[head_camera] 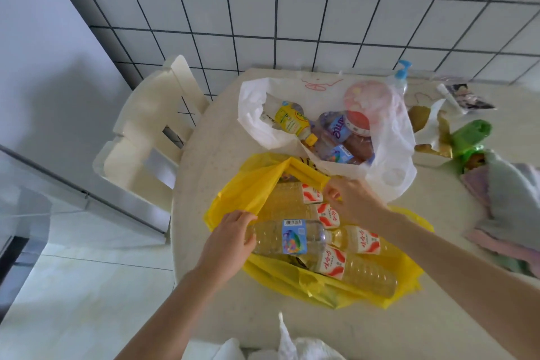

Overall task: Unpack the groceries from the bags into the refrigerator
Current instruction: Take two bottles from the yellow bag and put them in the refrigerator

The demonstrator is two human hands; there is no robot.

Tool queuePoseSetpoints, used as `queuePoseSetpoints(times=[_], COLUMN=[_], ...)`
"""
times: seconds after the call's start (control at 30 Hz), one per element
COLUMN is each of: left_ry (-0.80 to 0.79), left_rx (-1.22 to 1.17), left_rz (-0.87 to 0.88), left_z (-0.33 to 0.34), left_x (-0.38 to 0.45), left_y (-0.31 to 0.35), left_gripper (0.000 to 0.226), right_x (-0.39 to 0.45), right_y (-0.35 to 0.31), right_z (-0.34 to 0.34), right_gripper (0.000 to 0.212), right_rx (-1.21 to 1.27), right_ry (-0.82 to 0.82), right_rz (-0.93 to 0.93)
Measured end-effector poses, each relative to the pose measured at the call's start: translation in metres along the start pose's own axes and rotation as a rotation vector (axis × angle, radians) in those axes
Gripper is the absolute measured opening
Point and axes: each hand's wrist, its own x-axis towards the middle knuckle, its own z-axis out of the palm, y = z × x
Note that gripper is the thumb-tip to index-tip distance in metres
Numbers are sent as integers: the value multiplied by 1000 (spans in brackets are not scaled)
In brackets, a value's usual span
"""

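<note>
- Nearest me: crumpled white plastic (295, 345) at the bottom edge, can't tell what's in it.
- My left hand (230, 238) is curled round the base end of the blue-label bottle (292, 237), which lies on its side on top of the load in the yellow bag (251, 193).
- My right hand (350, 199) pinches the yellow bag's far rim and pulls the mouth open; fingertips partly hidden.
- Under it: several red-and-white-label bottles (365, 240), all lying down, touching each other.
- Step, I'd say: first pull from the yellow bag, bottle gripped but not lifted clear.
- Next needs: lift the bottle out past the rim while the right hand keeps the mouth wide, then carry it to the fridge, which I can't positively make out.
- Beyond: white bag (388, 137) on the table (204, 131), holding a yellow bottle (292, 121) and more.
- Far left: white chair (146, 126).
</note>
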Motion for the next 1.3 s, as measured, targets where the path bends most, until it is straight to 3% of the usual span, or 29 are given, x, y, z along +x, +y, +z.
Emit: queuePoseSetpoints(times=[0.17, 0.3, 0.5, 0.73, 1.03, 1.3], left_ry=[-184, -270, -348, -317, -269, 31], left_rx=[117, 175, 310, 230, 39, -278], left_rz=[20, 37, -8, -52, 48, 29], left_z=[18, 25, 23, 17, -7, -37], left_x=[5, 10, 17, 15, 17, 29], left_y=[22, 22, 15, 11, 18, 52], left_gripper=[62, 80, 90, 94, 80, 59], right_x=[-68, -104, -113, -107, -103, -112], right_y=[13, 13, -5, -16, -20, -18], right_z=[22, 49, 75, 88, 94, 92], right_gripper=[14, 43, 64, 62, 66, 55], right_rx=[-8, -71, -265, -407, -418, -349], right_ry=[-73, -145, -163, -161, -155, -117], right_rz=[144, 159, 155, 173, 223, 223])
